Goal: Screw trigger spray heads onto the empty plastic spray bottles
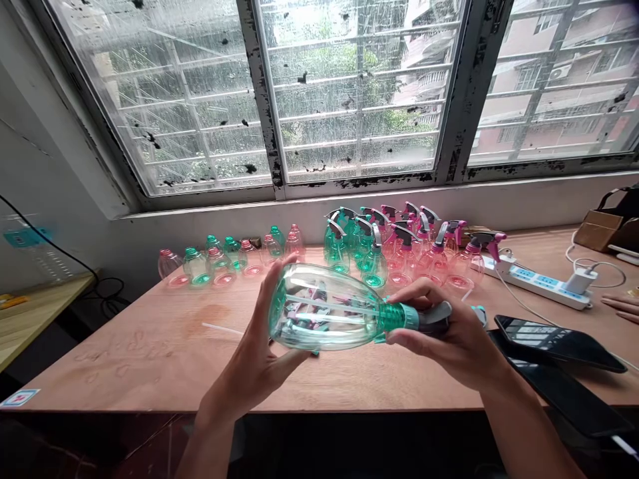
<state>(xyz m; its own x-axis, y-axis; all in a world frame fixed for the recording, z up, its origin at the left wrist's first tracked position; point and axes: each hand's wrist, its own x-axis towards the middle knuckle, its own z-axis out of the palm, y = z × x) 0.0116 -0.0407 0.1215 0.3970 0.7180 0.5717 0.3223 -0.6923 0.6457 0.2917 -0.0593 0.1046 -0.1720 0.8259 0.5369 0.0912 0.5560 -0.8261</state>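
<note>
A clear green spray bottle lies sideways in the air above the table, its base to the left. My left hand is wrapped around the base end, thumb below. At the other end my right hand grips the green collar and the grey trigger head. A white dip tube shows inside the bottle. Behind it, seen partly through the clear wall, is a pile of trigger heads on the table, mostly hidden. A thin white tube lies to the left of my left hand.
Headless green and pink bottles stand at the back left. Several bottles with trigger heads are grouped at back centre. A power strip, two dark phones and another person's hand are on the right.
</note>
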